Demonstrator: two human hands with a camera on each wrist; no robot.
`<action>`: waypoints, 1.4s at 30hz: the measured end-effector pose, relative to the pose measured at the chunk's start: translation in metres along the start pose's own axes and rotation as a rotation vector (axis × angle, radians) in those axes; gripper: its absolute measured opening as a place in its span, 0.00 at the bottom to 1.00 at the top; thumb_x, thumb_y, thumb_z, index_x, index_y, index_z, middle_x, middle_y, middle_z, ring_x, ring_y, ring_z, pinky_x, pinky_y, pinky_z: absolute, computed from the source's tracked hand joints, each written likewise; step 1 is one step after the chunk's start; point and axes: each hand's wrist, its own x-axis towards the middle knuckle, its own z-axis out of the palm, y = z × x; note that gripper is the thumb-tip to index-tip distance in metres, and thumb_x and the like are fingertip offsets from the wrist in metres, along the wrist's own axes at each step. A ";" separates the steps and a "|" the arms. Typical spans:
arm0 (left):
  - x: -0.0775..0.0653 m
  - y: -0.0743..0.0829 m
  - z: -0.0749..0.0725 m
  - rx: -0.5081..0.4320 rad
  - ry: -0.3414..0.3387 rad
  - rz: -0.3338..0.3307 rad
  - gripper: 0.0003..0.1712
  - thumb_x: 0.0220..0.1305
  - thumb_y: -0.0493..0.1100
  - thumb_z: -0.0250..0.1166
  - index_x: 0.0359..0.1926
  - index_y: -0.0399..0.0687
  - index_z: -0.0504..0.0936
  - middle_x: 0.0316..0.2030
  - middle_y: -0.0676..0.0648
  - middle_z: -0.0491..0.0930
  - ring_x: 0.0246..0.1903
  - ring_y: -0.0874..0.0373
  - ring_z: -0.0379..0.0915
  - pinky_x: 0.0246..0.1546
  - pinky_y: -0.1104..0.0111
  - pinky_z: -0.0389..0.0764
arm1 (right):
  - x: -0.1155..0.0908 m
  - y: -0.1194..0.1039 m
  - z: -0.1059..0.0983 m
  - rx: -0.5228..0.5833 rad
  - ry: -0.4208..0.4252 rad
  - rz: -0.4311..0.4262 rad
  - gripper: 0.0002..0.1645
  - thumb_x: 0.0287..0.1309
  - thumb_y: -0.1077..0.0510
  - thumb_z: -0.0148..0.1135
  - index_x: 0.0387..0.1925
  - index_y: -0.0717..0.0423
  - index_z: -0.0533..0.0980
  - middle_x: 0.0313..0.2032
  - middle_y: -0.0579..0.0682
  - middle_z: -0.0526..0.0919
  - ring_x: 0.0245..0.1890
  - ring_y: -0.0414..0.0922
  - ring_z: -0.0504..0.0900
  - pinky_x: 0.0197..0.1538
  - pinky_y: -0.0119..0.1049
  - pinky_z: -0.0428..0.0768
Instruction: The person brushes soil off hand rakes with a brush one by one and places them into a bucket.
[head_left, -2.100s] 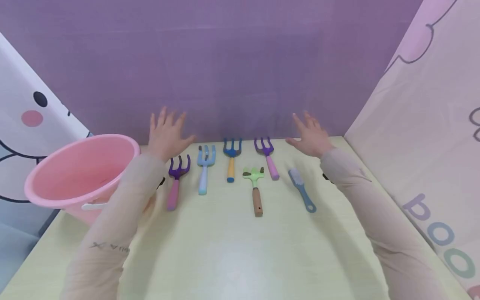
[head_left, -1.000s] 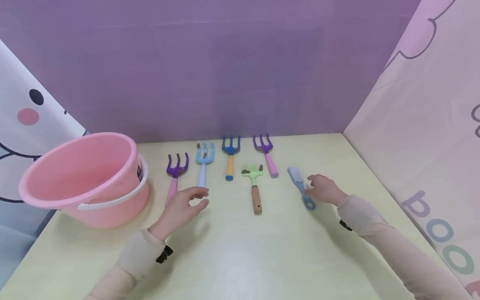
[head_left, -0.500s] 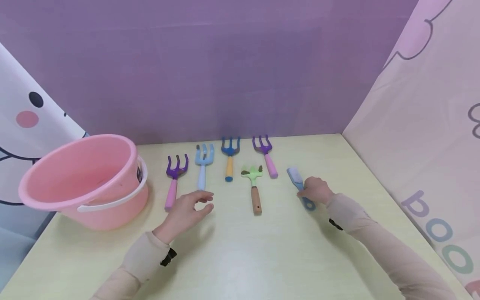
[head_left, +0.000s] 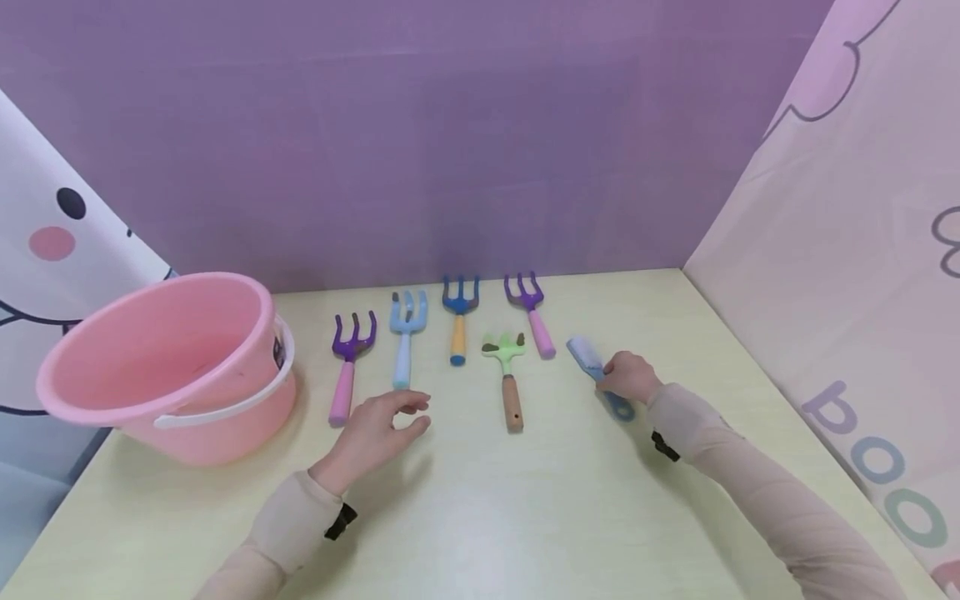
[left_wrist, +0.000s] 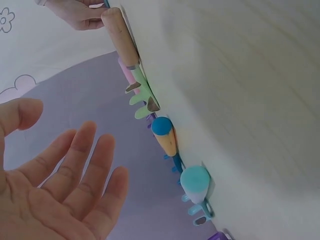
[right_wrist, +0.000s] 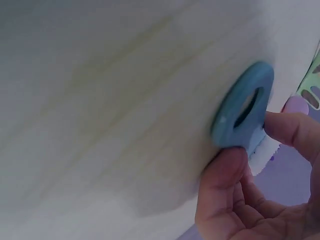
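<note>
My right hand (head_left: 632, 377) pinches the handle of a blue brush (head_left: 587, 354) with pale bristles. In the right wrist view, thumb and fingers hold the brush's handle (right_wrist: 245, 110) just below its looped end. My left hand (head_left: 371, 433) hovers over the table with relaxed fingers and holds nothing; the left wrist view shows its bare palm (left_wrist: 60, 195). Nearest to it lie a light blue hand fork (head_left: 403, 354) and a purple hand fork with a pink handle (head_left: 342, 392). A green hand fork with a brown handle (head_left: 512, 400) lies between the hands.
A pink bucket (head_left: 217, 433) with a white handle stands at the left. Farther back lie a blue fork with a yellow handle (head_left: 458, 333) and another purple fork (head_left: 540, 329). A purple backdrop (head_left: 480, 150) closes off the table's (head_left: 480, 517) far edge.
Both hands have come back from the far edge. My right hand has taken hold of the brush, whose bristle end has shifted slightly left. My left hand has stayed near the light blue fork lately.
</note>
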 end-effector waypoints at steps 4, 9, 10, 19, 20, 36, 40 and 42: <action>-0.001 -0.002 0.001 0.001 0.001 0.002 0.19 0.58 0.45 0.62 0.50 0.45 0.78 0.42 0.49 0.82 0.44 0.52 0.77 0.42 0.58 0.77 | 0.000 0.001 0.000 0.019 0.006 0.011 0.24 0.48 0.55 0.60 0.44 0.69 0.75 0.42 0.62 0.78 0.36 0.49 0.77 0.37 0.39 0.76; -0.002 -0.003 0.001 0.005 -0.005 -0.011 0.19 0.58 0.46 0.62 0.50 0.45 0.78 0.42 0.50 0.82 0.44 0.53 0.77 0.42 0.58 0.76 | 0.001 0.002 0.001 0.048 0.009 0.016 0.14 0.46 0.55 0.60 0.30 0.62 0.76 0.26 0.49 0.74 0.23 0.41 0.69 0.26 0.31 0.68; -0.003 -0.003 0.001 0.005 -0.005 -0.014 0.19 0.58 0.46 0.62 0.50 0.45 0.78 0.42 0.50 0.82 0.44 0.53 0.77 0.42 0.58 0.76 | 0.001 0.002 0.001 0.046 0.009 0.016 0.15 0.46 0.54 0.60 0.32 0.64 0.76 0.28 0.50 0.75 0.24 0.42 0.70 0.26 0.31 0.69; -0.004 -0.005 0.004 -0.004 -0.021 -0.030 0.18 0.59 0.45 0.61 0.50 0.45 0.78 0.43 0.50 0.82 0.44 0.53 0.77 0.44 0.57 0.76 | 0.000 0.000 0.003 0.014 0.036 0.001 0.20 0.46 0.53 0.60 0.36 0.66 0.76 0.31 0.54 0.79 0.25 0.43 0.73 0.26 0.31 0.71; -0.004 -0.005 0.004 -0.004 -0.023 -0.030 0.18 0.59 0.45 0.61 0.50 0.45 0.78 0.43 0.50 0.82 0.44 0.53 0.77 0.44 0.57 0.76 | 0.000 0.000 0.003 0.012 0.041 -0.002 0.19 0.47 0.53 0.59 0.35 0.66 0.77 0.30 0.53 0.79 0.24 0.43 0.72 0.25 0.31 0.70; -0.006 -0.006 0.006 -0.006 -0.031 -0.057 0.18 0.59 0.45 0.61 0.50 0.45 0.78 0.42 0.50 0.82 0.44 0.53 0.77 0.44 0.56 0.75 | 0.008 0.007 0.000 0.270 -0.064 -0.066 0.14 0.60 0.60 0.49 0.42 0.67 0.71 0.24 0.51 0.77 0.22 0.41 0.73 0.29 0.32 0.72; -0.006 -0.008 0.007 -0.006 -0.028 -0.052 0.18 0.59 0.45 0.61 0.50 0.45 0.78 0.42 0.50 0.82 0.44 0.53 0.77 0.44 0.56 0.75 | 0.009 0.010 -0.001 0.315 -0.086 -0.056 0.13 0.63 0.58 0.46 0.35 0.64 0.73 0.21 0.48 0.74 0.22 0.41 0.70 0.30 0.33 0.70; -0.006 -0.008 0.008 -0.005 -0.026 -0.049 0.18 0.59 0.45 0.61 0.50 0.45 0.79 0.42 0.50 0.82 0.44 0.53 0.78 0.44 0.56 0.75 | 0.009 0.010 -0.001 0.320 -0.091 -0.053 0.14 0.63 0.57 0.46 0.33 0.64 0.74 0.20 0.47 0.73 0.22 0.41 0.69 0.30 0.32 0.69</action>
